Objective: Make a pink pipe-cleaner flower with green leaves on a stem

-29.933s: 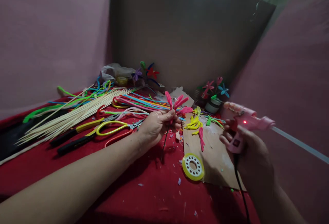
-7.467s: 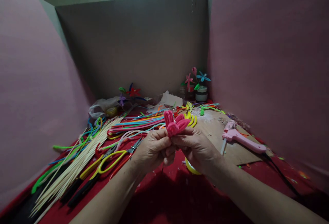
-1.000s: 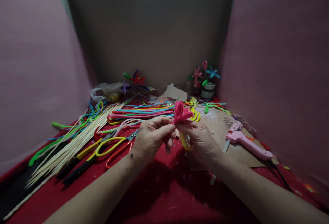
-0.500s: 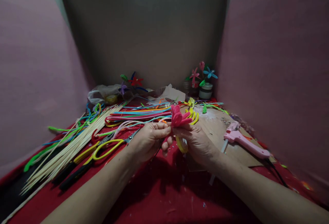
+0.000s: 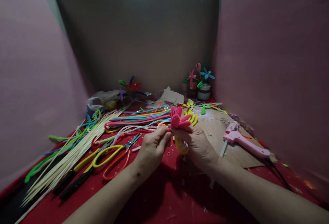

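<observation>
Flower with fuzzy, bright-pink looped petals [image 5: 179, 118] is between our left hand [image 5: 155, 145] and our right hand [image 5: 202, 145].
With thumb and fingers of our left hand we pinch at the flower's base, and with our right hand we grasp it just under the petals. Below the flower, partly hidden by our right hand, we see a yellow round tape roll [image 5: 181, 147]. Left of our left hand lie scissors with yellow and red loop handles [image 5: 125, 146]; right of our right hand, a pink plastic glue gun [image 5: 243, 140].
</observation>
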Motion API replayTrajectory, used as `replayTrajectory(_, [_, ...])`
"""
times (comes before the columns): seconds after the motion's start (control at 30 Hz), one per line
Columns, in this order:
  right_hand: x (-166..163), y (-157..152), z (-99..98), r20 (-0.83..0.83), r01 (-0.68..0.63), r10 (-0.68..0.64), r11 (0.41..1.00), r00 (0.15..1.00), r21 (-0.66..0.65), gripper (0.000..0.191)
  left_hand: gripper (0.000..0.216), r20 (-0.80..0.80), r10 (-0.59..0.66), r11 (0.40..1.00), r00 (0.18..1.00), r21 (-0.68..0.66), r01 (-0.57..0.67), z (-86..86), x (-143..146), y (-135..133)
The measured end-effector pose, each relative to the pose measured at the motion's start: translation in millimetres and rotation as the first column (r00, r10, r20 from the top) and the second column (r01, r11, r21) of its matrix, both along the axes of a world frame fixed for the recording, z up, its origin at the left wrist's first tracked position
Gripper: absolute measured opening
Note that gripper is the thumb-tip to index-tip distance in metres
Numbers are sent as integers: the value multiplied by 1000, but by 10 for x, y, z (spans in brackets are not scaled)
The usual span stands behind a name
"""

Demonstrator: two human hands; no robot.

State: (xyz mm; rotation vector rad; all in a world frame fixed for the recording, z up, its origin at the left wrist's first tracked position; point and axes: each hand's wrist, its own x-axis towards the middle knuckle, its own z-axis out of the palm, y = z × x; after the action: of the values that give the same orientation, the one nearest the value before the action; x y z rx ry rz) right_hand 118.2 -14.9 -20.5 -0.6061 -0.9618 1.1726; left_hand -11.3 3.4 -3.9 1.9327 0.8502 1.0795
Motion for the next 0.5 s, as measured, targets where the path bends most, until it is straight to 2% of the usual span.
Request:
replayTrajectory(0.07, [36, -5, 10, 44, -9, 7, 999, 999, 37, 8, 29, 95, -91, 983, 991, -153, 105, 12, -17, 37])
replayTrajectory(0.17, [82, -28, 38, 118, -66, 62, 997, 991, 27, 11, 28, 230, -218, 899, 949, -332, 287, 28, -55, 88])
replayTrajectory(0.27, [93, -61, 74, 134, -119, 115, 993, 984, 22, 14, 23, 339, -300, 789, 892, -438, 431, 14, -94, 130])
replayTrajectory(0.37, [76, -73, 85, 117, -110, 107, 994, 987, 26, 14, 22, 398, -355, 694, 846, -495, 523, -8, -104, 152])
replayTrajectory(0.4, [67, -67, 79, 107, -91, 88, 996, 990, 25, 13, 23, 393, -358, 690, 847, -500, 523, -11, -96, 150])
replayTrajectory(0.43, [58, -58, 68, 90, -67, 65, 997, 994, 25, 13, 24, 369, -351, 714, 861, -490, 501, -10, -84, 143])
replayTrajectory(0.5, [41, -31, 40, 43, -18, 17, 1000, 999, 21, 12, 26, 277, -297, 817, 914, -423, 393, -2, -49, 109])
